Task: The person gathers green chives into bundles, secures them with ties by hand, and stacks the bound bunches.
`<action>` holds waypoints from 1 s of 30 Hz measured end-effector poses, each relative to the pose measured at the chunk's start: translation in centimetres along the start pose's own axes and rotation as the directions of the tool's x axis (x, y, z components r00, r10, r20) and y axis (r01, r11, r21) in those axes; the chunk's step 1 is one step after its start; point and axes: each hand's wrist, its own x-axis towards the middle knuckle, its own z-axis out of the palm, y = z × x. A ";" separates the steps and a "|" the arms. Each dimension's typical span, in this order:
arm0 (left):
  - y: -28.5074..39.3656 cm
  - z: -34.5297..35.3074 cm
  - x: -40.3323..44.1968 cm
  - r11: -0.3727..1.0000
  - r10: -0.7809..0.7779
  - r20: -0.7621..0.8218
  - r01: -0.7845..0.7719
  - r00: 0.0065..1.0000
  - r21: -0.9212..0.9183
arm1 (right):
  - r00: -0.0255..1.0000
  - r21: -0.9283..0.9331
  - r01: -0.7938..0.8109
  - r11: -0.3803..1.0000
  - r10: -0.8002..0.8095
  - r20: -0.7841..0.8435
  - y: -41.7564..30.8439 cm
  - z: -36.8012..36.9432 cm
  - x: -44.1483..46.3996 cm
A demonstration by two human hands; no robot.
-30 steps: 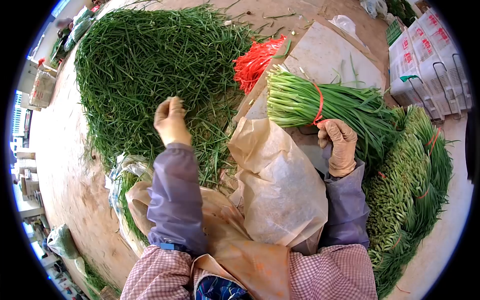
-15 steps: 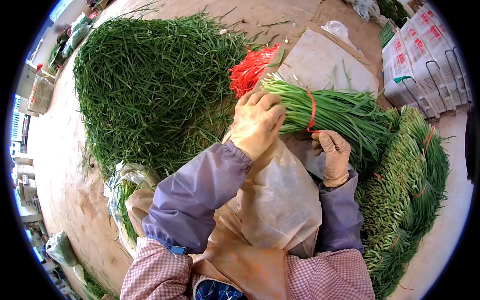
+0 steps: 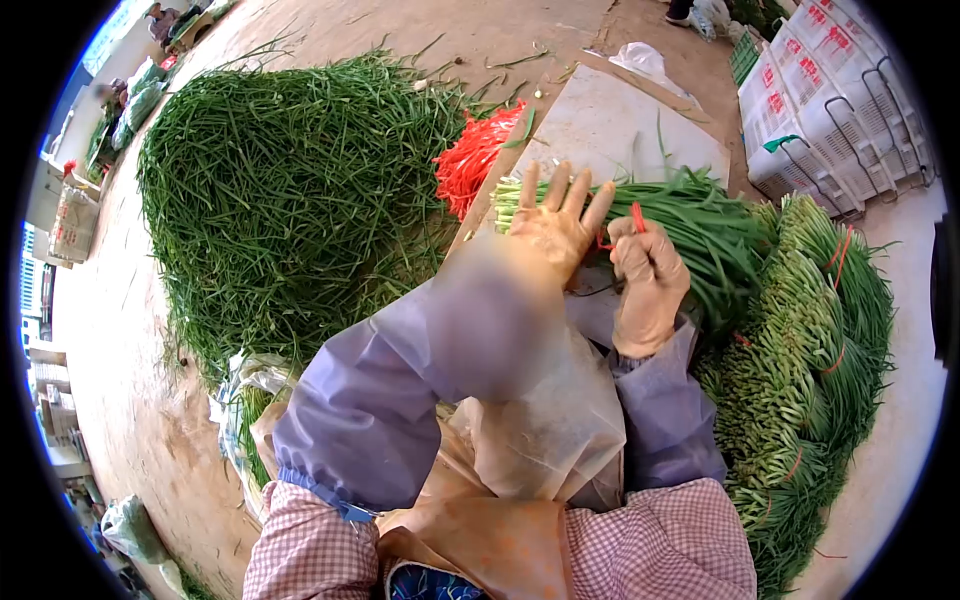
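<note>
In the head view, the bundle of green stalks [image 3: 692,214] lies on the tabletop [image 3: 625,120] at 2 o'clock, pale ends towards 9 o'clock, leaves towards 3 o'clock. The two hands are apart but near each other: the left hand [image 3: 556,222], about half past one, is spread flat over the pale ends, gripping nothing, and whether it presses on them I cannot tell; the right hand [image 3: 650,275], close to 3 o'clock, is pinched on a red strip [image 3: 638,216]. How far the strip runs around the stalks is hidden behind the left hand. Good handling here calls for a broad, even palm against the pale ends, so none stands proud, and a firm pinch that keeps the strip snug without cutting into soft stems. Spare red strips [image 3: 480,155] sit at 12 o'clock, within easy reach
</note>
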 end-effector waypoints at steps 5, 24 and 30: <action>-0.4 1.6 0.5 0.980 -0.087 -0.133 0.061 0.987 -0.191 | 0.927 0.391 -0.375 0.840 0.335 0.170 -0.7 1.2 1.3; -3.0 -1.9 -3.6 0.983 0.125 0.043 -0.117 0.991 -0.141 | 0.896 -0.454 0.428 0.782 -0.298 0.330 -4.2 -3.7 -0.9; -3.2 -1.4 -5.8 0.993 0.119 -0.023 -0.118 0.993 0.031 | 0.625 -0.703 0.705 0.094 0.388 0.678 -1.3 0.9 2.2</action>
